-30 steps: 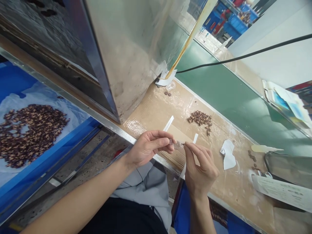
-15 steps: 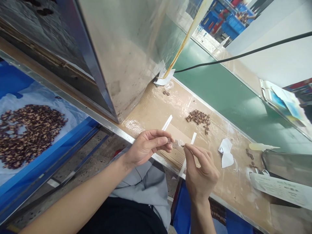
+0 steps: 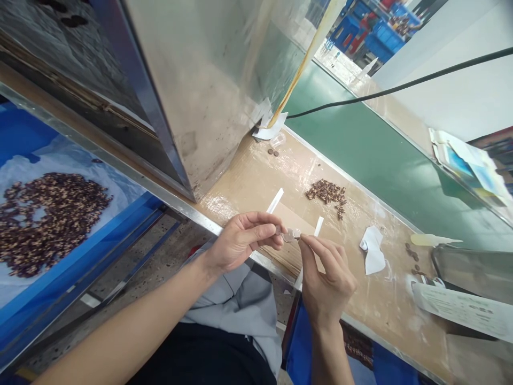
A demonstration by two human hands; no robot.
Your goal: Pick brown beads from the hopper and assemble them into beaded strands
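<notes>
Right hand [image 3: 326, 283] has moved closer to the left hand [image 3: 242, 240]; its pinched fingertips [image 3: 308, 241] touch a clear disc [image 3: 288, 236] gripped by the left fingers [image 3: 264, 231], just above the bench's metal edge [image 3: 160, 195].

We have a cardboard-covered worktop [image 3: 240, 187] with a heap of small brown parts [image 3: 326, 193] near its far edge, two white strips [image 3: 276, 200] toward the front edge, a clear plastic cup [image 3: 278, 140] in the far left corner, a crumpled white paper scrap [image 3: 373, 250], and a printed sheet [image 3: 460, 310] at the right end.

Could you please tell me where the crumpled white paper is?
The crumpled white paper lies on the bench, right of the person's right hand in the head view.
</notes>
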